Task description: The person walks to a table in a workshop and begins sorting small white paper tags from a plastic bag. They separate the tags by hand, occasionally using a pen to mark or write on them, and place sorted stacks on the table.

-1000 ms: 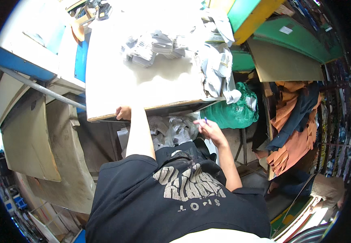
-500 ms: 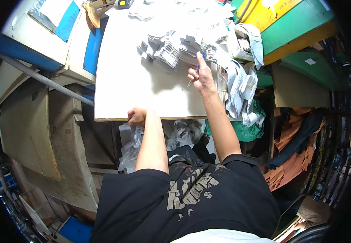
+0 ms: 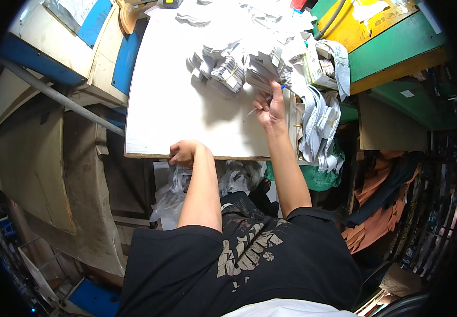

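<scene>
The fingers point(image 3: 261, 100) of the right hand point(image 3: 272, 112) are curled around a thin pen-like tool with a blue end point(image 3: 284, 86), while one digit points up, just beside the lower edge of a thick stack of thin, grey-white, curved pieces point(image 3: 262, 71). Whether this digit touches the stack, one cannot tell. The stack lies on a bench with a white flat top point(image 3: 170, 119), to the right of a similar grey-white bundle with a narrow yellow band point(image 3: 226, 73).

The left hand point(image 3: 184, 151) is at the front edge of the bench, its fingers bent; it is not possible to see whether they grip the edge or only rest on it. Along the right side of the bench, a banded bundle of long, pale blue-grey, curved strips point(image 3: 323, 119) hangs partly over the edge.

The step in hand appears to be a reach to the stack with the tool kept inside the palm. A next move on this stack would call for freeing some fingers without dropping the tool, and for a gentle touch, because the loose-looking layers could slide apart. If marking is intended, the thin tip must first be turned toward the pieces.
</scene>
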